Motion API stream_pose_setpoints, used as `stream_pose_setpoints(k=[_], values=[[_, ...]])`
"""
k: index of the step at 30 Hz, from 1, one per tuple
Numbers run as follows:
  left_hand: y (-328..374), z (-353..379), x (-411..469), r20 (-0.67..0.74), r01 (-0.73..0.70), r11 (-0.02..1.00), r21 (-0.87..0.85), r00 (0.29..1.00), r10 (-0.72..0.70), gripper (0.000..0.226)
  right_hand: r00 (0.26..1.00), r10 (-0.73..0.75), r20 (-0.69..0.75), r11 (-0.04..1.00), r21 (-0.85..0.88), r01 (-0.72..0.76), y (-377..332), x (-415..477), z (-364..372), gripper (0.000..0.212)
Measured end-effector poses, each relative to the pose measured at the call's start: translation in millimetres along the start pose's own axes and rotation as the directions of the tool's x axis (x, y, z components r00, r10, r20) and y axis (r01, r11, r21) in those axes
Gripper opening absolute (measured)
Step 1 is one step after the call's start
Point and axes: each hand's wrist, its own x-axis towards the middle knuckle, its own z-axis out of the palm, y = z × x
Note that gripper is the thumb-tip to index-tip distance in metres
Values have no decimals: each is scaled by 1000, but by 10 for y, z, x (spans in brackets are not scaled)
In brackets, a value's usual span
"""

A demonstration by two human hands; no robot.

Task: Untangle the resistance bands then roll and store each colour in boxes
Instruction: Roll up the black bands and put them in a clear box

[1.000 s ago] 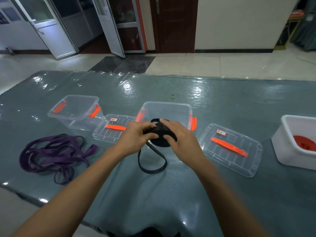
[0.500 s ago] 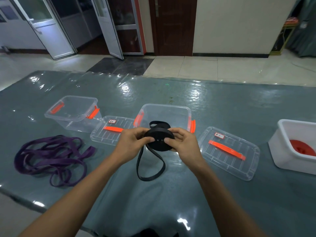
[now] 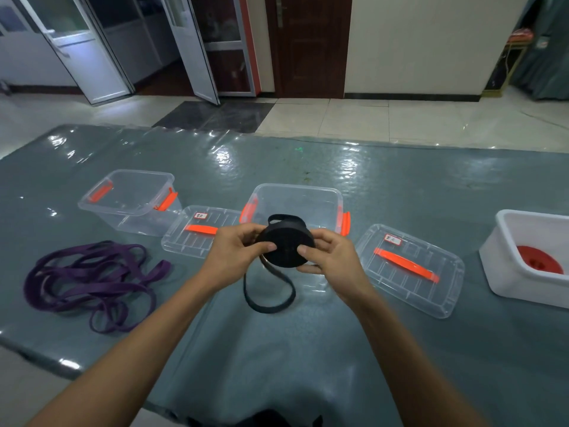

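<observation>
Black band nearly rolled, held up between both hands in front of its box.

Left hand and right hand clamp the coil from either side, thumbs on its face and fingers curled behind, while a loop of tail hangs from it down onto the table. Just behind the coil stands an open clear box with nothing in it that I can see. A second box further left looks bare too. One lid lies flat between the boxes, and another lid lies to the right. The purple band sprawls in a loose heap at the left, not rolled at all. In the white tub at the far right sits a red roll. So I judge red is stored and black is a few turns short of the box, with purple and the lids left to do.
</observation>
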Motion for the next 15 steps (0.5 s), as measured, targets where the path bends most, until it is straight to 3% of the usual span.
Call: stream_pose_setpoints(k=[1,3,4,6,8,11,15], values=[[-20,-26,1,35,-14,998,67,999,12,30,998,-70,7,983,-170,70,4,3,-6,25],[-31,-44,4,139,-81,966,245,989,48,27,976,-201,88,831,-511,217,-13,21,-19,28],[-30,-30,12,179,-102,951,291,983,50,23,967,-216,133,757,-602,252,-38,33,-10,27],[-24,10,25,191,-95,960,263,981,44,20,965,-214,153,716,-648,262,-75,53,16,23],[-28,51,18,131,-56,985,163,991,34,22,972,-218,88,783,-579,228,-84,60,14,22],[-65,82,-7,20,-14,999,38,1000,13,24,993,-105,-45,967,-239,92,-121,35,-17,24],[-72,67,-7,-37,-22,999,-27,999,21,24,997,48,-61,997,65,-44,-74,-5,17,25]])
